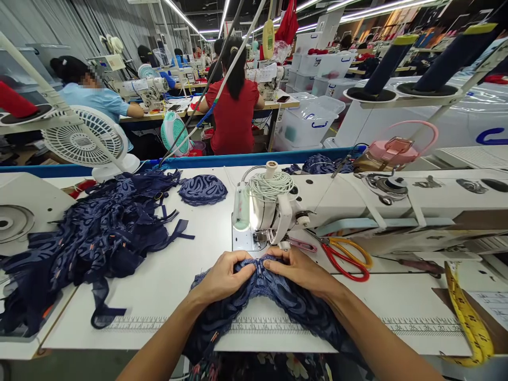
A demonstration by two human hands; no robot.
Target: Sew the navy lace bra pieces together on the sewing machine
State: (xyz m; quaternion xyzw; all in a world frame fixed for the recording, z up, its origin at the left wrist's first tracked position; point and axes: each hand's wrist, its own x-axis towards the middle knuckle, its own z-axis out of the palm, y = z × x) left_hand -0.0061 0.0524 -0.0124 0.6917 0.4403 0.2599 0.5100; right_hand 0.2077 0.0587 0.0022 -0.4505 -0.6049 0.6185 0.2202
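Note:
Both hands grip a navy lace bra [262, 288] at its centre, just in front of the sewing machine's needle area [260, 238]. My left hand [226, 275] pinches the fabric left of the middle, thumb on top. From the other side, my right hand [296, 269] pinches it with the thumb pressed near the centre seam. The bra's two sides drape toward me over the table edge. A large heap of navy lace pieces [103, 222] lies to the left, and a single lace cup [203, 189] rests behind my left hand.
Right of the needle lie scissors [345, 259] with red and orange handles. A yellow measuring tape [468, 317] hangs near the right edge. A white fan [85, 137] stands at the back left. A person in red [238, 116] sits ahead, another in light blue [93, 100] at left.

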